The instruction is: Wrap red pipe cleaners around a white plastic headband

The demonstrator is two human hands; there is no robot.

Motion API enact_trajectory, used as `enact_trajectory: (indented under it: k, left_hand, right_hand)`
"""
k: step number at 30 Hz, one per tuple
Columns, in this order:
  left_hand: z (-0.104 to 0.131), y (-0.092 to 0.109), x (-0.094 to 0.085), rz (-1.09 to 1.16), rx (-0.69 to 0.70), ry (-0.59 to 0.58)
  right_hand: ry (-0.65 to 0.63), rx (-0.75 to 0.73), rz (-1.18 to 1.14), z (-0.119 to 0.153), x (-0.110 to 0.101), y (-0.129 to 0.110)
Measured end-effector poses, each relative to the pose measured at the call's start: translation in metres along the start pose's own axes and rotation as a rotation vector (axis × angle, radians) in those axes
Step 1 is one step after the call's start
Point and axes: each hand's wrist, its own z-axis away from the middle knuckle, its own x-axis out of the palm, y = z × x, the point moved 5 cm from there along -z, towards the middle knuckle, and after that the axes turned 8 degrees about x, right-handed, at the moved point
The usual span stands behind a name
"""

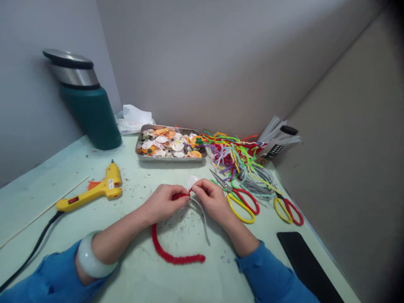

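Note:
A thin grey headband (203,221) lies in a curve between my hands, with fuzzy red pipe cleaner (172,257) covering one side of it. My left hand (167,203) is closed around the headband near its top, where the red wrapping stops. My right hand (211,200) pinches a short red end of pipe cleaner against the band, fingertips almost touching those of my left. The grey arm of the band is bare below my right hand. Just behind the fingertips is a whitish translucent piece (193,180), partly hidden; I cannot make out its kind.
A yellow glue gun (94,189) with a black cord lies left, near a green bottle (91,113). At the back stand a metal tray (170,159) of shells and a heap of coloured pipe cleaners (233,158). Scissors (241,204), more scissors (288,209) and a black phone-like slab (306,265) lie right.

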Motion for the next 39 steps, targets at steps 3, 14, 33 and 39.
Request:
enact_trajectory:
  k: [3, 14, 33, 39]
  left_hand:
    - [0.0, 0.0, 0.0, -0.021, -0.001, -0.006]
    - [-0.003, -0.004, -0.003, 0.075, -0.035, 0.074]
    - [0.0, 0.003, 0.001, 0.042, 0.018, 0.014]
    - [0.002, 0.018, 0.003, -0.166, 0.193, -0.004]
  right_hand:
    - [-0.012, -0.016, 0.025, 0.001, 0.002, 0.0]
    - [-0.061, 0.085, -0.118, 0.002, 0.009, 0.013]
    - [0.139, -0.155, 0.149, -0.005, -0.014, -0.012]
    - [0.322, -0.292, 0.515, -0.059, -0.038, -0.043]
